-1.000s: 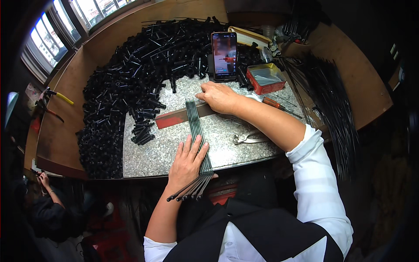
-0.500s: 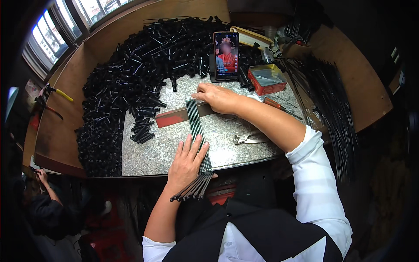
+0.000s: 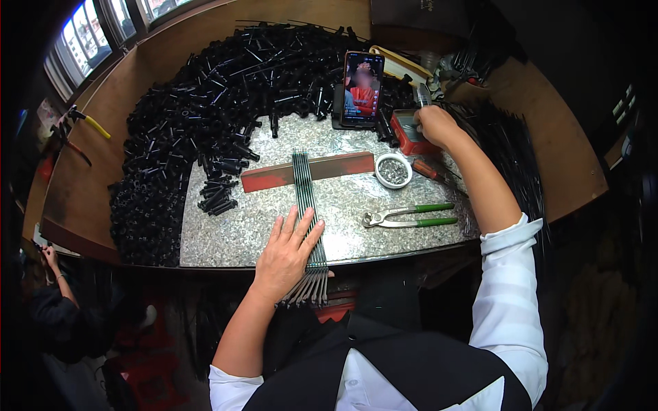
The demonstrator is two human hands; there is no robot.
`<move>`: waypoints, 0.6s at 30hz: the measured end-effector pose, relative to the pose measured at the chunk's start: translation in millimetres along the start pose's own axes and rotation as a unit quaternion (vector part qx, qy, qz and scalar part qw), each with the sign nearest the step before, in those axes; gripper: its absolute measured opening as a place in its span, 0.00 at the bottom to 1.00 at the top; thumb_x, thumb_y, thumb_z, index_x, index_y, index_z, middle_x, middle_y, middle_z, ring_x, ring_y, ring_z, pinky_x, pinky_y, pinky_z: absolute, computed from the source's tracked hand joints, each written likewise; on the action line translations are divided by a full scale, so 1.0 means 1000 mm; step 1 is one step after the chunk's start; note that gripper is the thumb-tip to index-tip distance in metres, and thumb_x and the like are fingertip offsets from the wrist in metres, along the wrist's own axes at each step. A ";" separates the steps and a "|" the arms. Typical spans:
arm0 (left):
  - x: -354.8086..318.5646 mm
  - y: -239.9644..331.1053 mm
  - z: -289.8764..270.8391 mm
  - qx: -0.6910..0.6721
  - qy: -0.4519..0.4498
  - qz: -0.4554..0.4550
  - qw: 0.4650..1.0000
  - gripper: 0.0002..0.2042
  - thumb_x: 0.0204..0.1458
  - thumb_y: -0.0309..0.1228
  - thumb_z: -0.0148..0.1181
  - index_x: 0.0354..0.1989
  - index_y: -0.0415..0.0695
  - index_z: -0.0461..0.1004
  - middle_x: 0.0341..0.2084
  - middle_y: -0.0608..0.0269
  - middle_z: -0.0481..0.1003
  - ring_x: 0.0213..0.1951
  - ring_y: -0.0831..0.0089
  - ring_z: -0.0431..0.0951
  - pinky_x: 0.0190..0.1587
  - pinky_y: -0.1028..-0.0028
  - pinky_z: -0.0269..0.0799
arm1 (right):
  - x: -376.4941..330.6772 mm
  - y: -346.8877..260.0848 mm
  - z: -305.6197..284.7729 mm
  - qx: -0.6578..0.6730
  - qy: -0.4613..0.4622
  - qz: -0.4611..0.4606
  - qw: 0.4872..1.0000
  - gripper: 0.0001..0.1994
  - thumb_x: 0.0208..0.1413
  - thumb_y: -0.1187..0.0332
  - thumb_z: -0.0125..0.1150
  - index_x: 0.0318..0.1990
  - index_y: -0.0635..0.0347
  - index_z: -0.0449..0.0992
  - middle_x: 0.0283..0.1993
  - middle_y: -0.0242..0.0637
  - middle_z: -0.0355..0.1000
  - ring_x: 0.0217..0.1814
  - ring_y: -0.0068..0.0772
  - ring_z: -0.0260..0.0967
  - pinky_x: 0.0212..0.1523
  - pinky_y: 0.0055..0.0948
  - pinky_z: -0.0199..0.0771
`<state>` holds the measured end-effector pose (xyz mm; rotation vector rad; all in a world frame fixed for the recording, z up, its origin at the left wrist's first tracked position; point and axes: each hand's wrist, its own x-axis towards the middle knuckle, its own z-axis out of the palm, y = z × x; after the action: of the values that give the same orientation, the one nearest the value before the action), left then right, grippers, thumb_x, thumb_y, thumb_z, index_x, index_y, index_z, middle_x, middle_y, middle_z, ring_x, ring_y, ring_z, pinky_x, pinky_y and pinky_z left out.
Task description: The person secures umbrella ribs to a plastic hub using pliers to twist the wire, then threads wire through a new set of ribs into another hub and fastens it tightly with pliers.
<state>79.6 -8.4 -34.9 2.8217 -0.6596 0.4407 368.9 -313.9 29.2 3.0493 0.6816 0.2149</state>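
My left hand [image 3: 289,250] holds a flat row of thin dark rods [image 3: 301,179]; its fingers lie over them and the thumb tip shows at their far side, below the table edge. The rods' upper part rests across a red-and-brown bar [image 3: 267,179]. Knobbed lower ends fan out past the front edge. My right hand [image 3: 437,125] is at the red tin [image 3: 409,142], fingers bent down into its opening. What they pinch, if anything, is hidden. Near that forearm are a white bowl of small metal bits [image 3: 393,171] and an orange-handled tool [image 3: 425,168].
Green-handled pincers [image 3: 404,216] lie on the speckled stone slab [image 3: 226,240]. A heap of black tubular parts [image 3: 205,103] covers the left and back. A phone [image 3: 362,89] stands upright behind the slab. Long black rods [image 3: 514,164] lie at right. Another person [image 3: 68,301] sits at lower left.
My right hand has gone from the rods' upper ends to the red tin, uncovering the bowl and the pincers' handles. My left hand has stayed on the rods.
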 end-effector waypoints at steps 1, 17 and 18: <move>0.001 0.001 0.001 0.004 0.000 -0.001 1.000 0.40 0.40 0.58 0.58 0.59 0.46 0.64 0.61 0.52 0.60 0.64 0.49 0.55 0.63 0.52 0.52 | 0.000 0.011 0.014 0.010 -0.012 0.021 1.000 0.05 0.44 0.76 0.59 0.30 0.63 0.78 0.34 0.50 0.74 0.40 0.53 0.72 0.41 0.43 0.72; 0.007 0.023 -0.060 -0.340 0.107 0.020 0.934 0.47 0.31 0.54 0.70 0.59 0.36 0.63 0.59 0.46 0.64 0.63 0.54 0.60 0.63 0.55 0.53 | -0.028 0.009 0.007 0.028 0.117 0.028 0.992 0.08 0.46 0.73 0.63 0.34 0.63 0.72 0.38 0.47 0.71 0.43 0.52 0.69 0.42 0.42 0.69; 0.006 0.027 -0.068 -0.471 0.114 0.024 0.874 0.45 0.32 0.50 0.71 0.58 0.34 0.63 0.55 0.46 0.68 0.60 0.56 0.66 0.61 0.59 0.58 | -0.031 0.002 0.001 0.029 0.117 0.025 0.992 0.08 0.46 0.73 0.63 0.34 0.63 0.72 0.38 0.47 0.71 0.43 0.52 0.69 0.42 0.42 0.69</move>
<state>56.1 -16.4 34.5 1.7990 -0.6528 0.3219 341.8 -328.5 24.5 3.1297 0.6299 0.5718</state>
